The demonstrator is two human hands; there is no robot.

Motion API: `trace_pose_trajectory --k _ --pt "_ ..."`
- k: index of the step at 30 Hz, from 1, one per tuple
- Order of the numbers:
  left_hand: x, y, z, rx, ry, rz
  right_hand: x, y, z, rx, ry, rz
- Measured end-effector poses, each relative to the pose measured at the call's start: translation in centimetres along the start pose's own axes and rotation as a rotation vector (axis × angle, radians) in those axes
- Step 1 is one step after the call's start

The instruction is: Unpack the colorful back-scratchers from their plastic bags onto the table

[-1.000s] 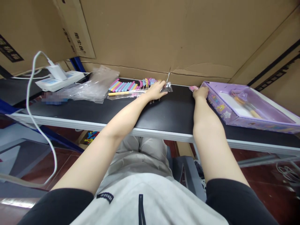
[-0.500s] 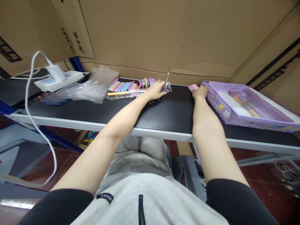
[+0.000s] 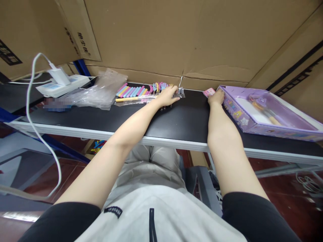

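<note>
My left hand (image 3: pixel 168 96) lies over a clear plastic sleeve (image 3: pixel 137 99) holding a stick with a pale yellow handle; its thumb is spread away from the fingers. Several pink, blue and yellow fork-like pieces (image 3: pixel 161 86) stick out just behind that hand. A row of pastel sticks (image 3: pixel 132 91) lies to its left. My right hand (image 3: pixel 216 97) is between a small pink packet (image 3: pixel 209 92) and the near-left corner of a purple open box (image 3: pixel 248 129); its fingertips are hidden. Inside the box lies a wooden-handled item (image 3: pixel 274 120) beside a purple-and-clear packet.
Clear plastic bags (image 3: pixel 101 92) are heaped on the black shelf (image 3: pixel 181 124) at the left. Behind them stands a white power strip (image 3: pixel 64 85) with a plug and a looping white cable (image 3: pixel 31 124). Cardboard walls (image 3: pixel 161 40) rise at the back. A bin of colourful pieces (image 3: pixel 98 146) shows below.
The wooden-handled item in the purple box was blurred and now lies sharp and still. Both hands are nearly unmoved; the view has shifted slightly.
</note>
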State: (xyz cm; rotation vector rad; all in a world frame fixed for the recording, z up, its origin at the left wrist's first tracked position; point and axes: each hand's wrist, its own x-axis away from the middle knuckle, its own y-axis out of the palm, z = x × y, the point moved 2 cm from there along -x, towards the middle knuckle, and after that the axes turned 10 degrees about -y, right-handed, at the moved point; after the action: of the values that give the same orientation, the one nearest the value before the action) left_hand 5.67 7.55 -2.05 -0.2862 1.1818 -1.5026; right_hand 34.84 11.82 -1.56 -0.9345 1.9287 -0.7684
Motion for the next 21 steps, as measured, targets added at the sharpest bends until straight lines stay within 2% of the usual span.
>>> trace_pose_trajectory --k 6,11,16,20,21 --pt "0.0 0.0 -0.2 0.008 0.003 0.003 0.0 0.2 0.2 -0.040 -0.007 0.039" --pt "-0.3 0.3 -0.6 -0.006 0.044 0.017 0.6 -0.7 -0.5 -0.015 -0.015 0.051" --pt "-0.3 0.4 -0.8 0.005 0.047 0.021 0.8 -1.8 -2.0 -0.056 -0.038 0.089" --pt "-0.4 0.4 -0.8 0.001 0.051 0.025 -0.7 -2.2 -3.9 -0.181 -0.057 0.167" --pt "-0.5 0.4 -0.7 0.004 0.048 0.027 -1.1 -2.2 -4.6 -0.187 -0.101 0.179"
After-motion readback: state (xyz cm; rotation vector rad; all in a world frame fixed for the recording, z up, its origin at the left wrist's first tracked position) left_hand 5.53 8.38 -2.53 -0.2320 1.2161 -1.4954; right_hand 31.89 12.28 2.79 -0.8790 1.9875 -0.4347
